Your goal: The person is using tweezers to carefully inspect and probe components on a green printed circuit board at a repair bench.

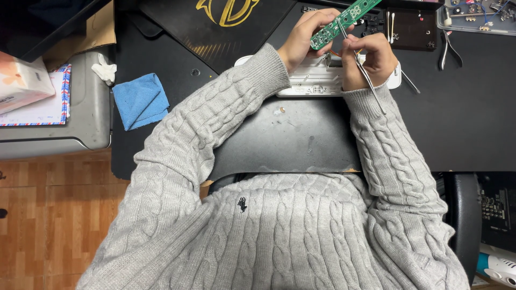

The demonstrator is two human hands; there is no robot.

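Observation:
My left hand [302, 38] holds a long green circuit board [344, 21] tilted up over the black desk mat. My right hand [371, 59] grips metal tweezers [366, 78], their tips touching the board near its middle. Under both hands lies a white plastic casing [314, 85] on the mat. Both arms wear grey cable-knit sleeves.
A blue cloth [141, 100] lies left on the black mat [290, 137]. Pliers [447, 49] and a tray of small parts [475, 16] sit at the top right. A grey box [59, 134] with a tissue pack [21, 80] stands far left. A chair armrest [462, 215] is at my right.

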